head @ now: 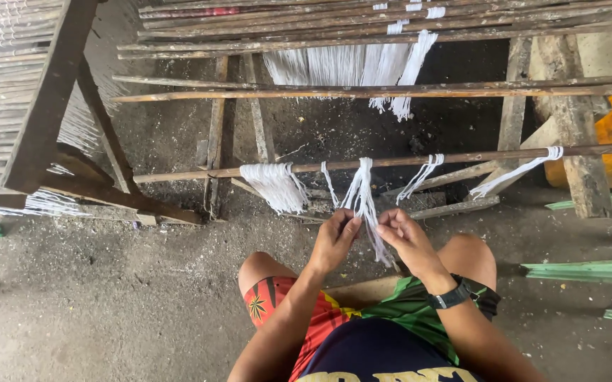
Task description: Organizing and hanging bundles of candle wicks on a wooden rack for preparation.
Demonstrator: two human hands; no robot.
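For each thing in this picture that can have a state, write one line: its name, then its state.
Left hand: pinching the middle strand bundle.
Right hand: gripping the same bundle.
Middle strand bundle: draped over the pole, pulled down.
Thick bundle: hanging loose.
Pole: horizontal on the frame.
Wristwatch: strapped on.

Thin wooden pole (461,158) spans horizontally above dirt floor (107,297); white string bundles (275,185) hang over it, thickest near its left end.
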